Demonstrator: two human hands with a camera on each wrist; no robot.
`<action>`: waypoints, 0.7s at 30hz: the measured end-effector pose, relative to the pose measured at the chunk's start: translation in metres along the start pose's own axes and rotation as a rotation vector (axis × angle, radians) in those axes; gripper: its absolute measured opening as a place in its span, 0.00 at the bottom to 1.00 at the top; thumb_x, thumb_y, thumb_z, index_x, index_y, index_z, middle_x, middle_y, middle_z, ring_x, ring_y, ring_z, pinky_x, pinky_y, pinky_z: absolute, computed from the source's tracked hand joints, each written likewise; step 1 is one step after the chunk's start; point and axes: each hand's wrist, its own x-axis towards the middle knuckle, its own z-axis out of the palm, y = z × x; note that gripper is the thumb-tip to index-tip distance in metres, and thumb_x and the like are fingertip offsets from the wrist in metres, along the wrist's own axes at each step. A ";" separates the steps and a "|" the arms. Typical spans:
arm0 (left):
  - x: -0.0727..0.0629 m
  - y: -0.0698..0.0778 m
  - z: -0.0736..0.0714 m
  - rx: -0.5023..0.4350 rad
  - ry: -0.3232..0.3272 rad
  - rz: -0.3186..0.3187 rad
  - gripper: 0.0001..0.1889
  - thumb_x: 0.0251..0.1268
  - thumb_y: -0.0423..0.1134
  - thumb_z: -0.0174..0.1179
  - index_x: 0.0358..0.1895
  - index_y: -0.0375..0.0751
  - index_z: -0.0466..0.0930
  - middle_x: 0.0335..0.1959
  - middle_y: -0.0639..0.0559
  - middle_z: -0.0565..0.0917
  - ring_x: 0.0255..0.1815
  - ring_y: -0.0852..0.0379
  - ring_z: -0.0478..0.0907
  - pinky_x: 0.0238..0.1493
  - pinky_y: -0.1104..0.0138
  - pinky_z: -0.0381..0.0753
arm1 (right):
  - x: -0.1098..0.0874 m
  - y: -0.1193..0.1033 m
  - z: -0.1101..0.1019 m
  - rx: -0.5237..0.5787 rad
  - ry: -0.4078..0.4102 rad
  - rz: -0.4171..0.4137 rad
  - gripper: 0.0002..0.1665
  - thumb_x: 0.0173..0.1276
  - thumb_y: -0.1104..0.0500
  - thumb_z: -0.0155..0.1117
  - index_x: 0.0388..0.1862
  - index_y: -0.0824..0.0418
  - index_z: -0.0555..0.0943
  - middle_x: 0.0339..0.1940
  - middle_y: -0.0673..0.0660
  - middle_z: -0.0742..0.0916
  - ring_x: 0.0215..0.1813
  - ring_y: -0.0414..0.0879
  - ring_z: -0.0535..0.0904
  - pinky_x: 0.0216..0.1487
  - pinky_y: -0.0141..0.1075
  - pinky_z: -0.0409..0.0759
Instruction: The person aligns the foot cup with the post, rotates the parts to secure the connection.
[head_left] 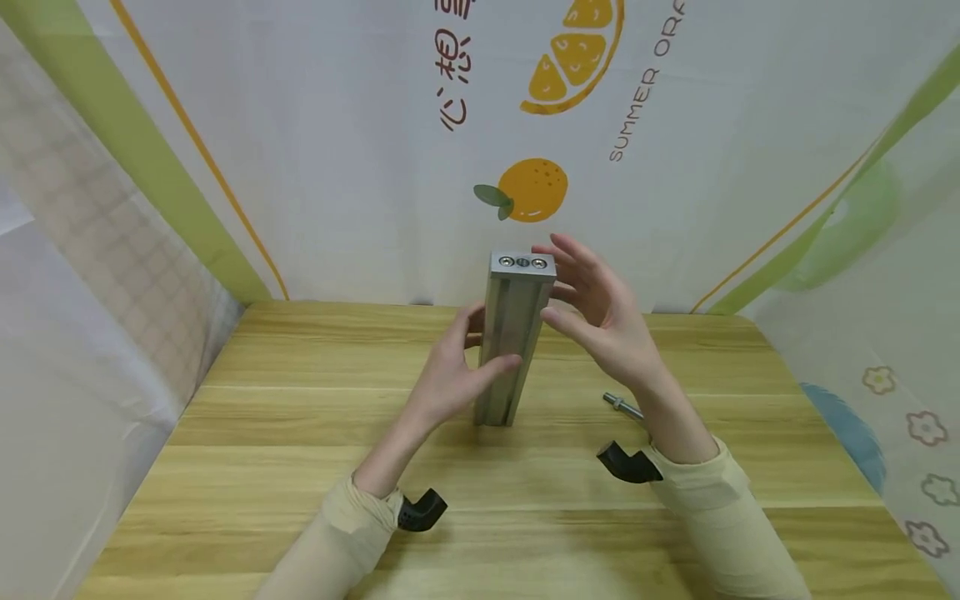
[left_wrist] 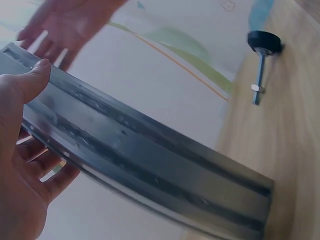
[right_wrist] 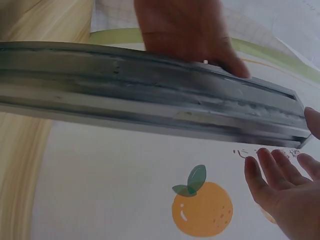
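A grey aluminium extrusion profile (head_left: 513, 333) stands upright on the wooden table, slotted along its sides. Its top end plate (head_left: 522, 264) carries two screws with a hole between them. My left hand (head_left: 457, 375) grips the profile around its middle, thumb across the near face and fingers behind. In the left wrist view the thumb (left_wrist: 36, 80) lies along the metal. Beside the upper end, my right hand (head_left: 611, 321) is spread with loosely bent fingers and holds nothing. The right wrist view shows its fingers (right_wrist: 272, 175) close to the profile's end; whether they touch it I cannot tell.
A levelling foot (left_wrist: 264, 44) with a black round base, threaded rod and nut lies on the table (head_left: 300, 467), right of the profile, partly behind my right wrist in the head view. Behind the table hangs a white curtain (head_left: 360, 167) with orange prints.
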 end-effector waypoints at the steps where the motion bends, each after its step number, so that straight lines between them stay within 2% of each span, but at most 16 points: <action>1: 0.001 0.002 0.000 -0.005 0.001 0.005 0.40 0.63 0.43 0.73 0.76 0.47 0.62 0.63 0.44 0.79 0.65 0.46 0.78 0.66 0.51 0.80 | -0.003 0.001 -0.002 0.000 0.005 0.004 0.47 0.64 0.82 0.59 0.81 0.64 0.60 0.74 0.62 0.76 0.71 0.47 0.76 0.70 0.38 0.77; 6: 0.005 0.008 0.003 -0.016 0.008 0.015 0.40 0.63 0.43 0.72 0.76 0.47 0.63 0.63 0.46 0.79 0.64 0.48 0.77 0.69 0.51 0.78 | -0.017 0.005 -0.013 -0.014 0.023 0.002 0.47 0.63 0.83 0.59 0.81 0.64 0.61 0.73 0.57 0.78 0.72 0.47 0.76 0.70 0.39 0.78; 9: 0.005 0.010 0.003 -0.028 0.015 0.014 0.40 0.63 0.43 0.72 0.75 0.47 0.63 0.62 0.46 0.79 0.64 0.48 0.76 0.69 0.49 0.76 | -0.025 0.007 -0.019 -0.034 0.027 0.013 0.47 0.65 0.80 0.61 0.81 0.61 0.61 0.75 0.65 0.76 0.74 0.50 0.75 0.71 0.40 0.77; 12: 0.006 0.011 0.004 -0.043 0.030 0.016 0.39 0.63 0.42 0.72 0.74 0.46 0.63 0.61 0.46 0.79 0.61 0.48 0.77 0.68 0.50 0.76 | -0.034 0.008 -0.027 -0.056 0.040 0.045 0.46 0.67 0.78 0.61 0.81 0.59 0.61 0.75 0.67 0.75 0.75 0.51 0.74 0.73 0.40 0.76; 17: 0.008 0.011 0.007 -0.054 0.052 0.033 0.36 0.64 0.44 0.71 0.72 0.44 0.65 0.57 0.45 0.81 0.56 0.49 0.79 0.64 0.51 0.78 | -0.051 0.009 -0.045 -0.118 0.064 0.098 0.46 0.67 0.78 0.61 0.81 0.59 0.61 0.74 0.66 0.76 0.74 0.48 0.75 0.72 0.37 0.76; 21: 0.009 0.010 0.010 -0.066 0.052 0.056 0.34 0.68 0.48 0.68 0.71 0.42 0.66 0.56 0.43 0.81 0.55 0.49 0.80 0.59 0.51 0.80 | -0.065 0.011 -0.066 -0.161 0.078 0.107 0.45 0.67 0.79 0.60 0.81 0.61 0.61 0.73 0.64 0.78 0.73 0.45 0.75 0.71 0.33 0.76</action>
